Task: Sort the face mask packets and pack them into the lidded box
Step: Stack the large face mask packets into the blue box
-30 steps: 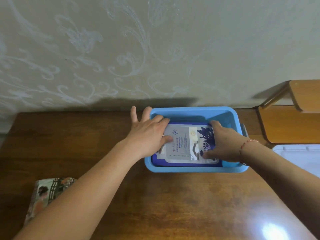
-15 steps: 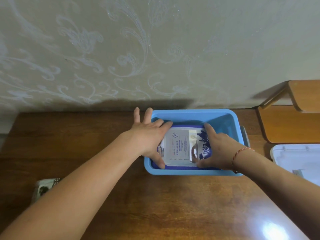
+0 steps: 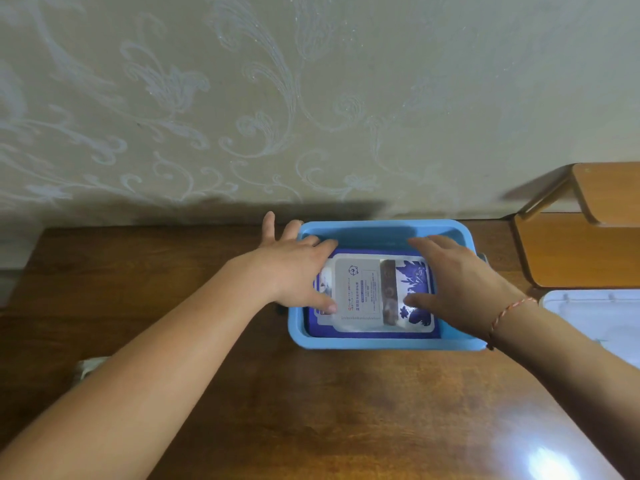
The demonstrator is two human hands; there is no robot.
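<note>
Blue box (image 3: 381,342) holds the mask packets (image 3: 367,292) — left hand (image 3: 294,275) and right hand (image 3: 460,282) press them, fingers straight (lid off).

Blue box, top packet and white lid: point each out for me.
Blue box (image 3: 381,342), head view, near rim.
Top packet (image 3: 360,292), head view, printed middle.
White lid (image 3: 595,317), head view, bare top surface.

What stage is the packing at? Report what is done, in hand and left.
Done: a stack of flat face mask packets lies inside the open blue plastic box. In hand: the left hand and right hand touch the top packet's two ends. Left: the white plastic lid lies on the table at right, not yet fitted; something pale shows beside the left forearm.
</note>
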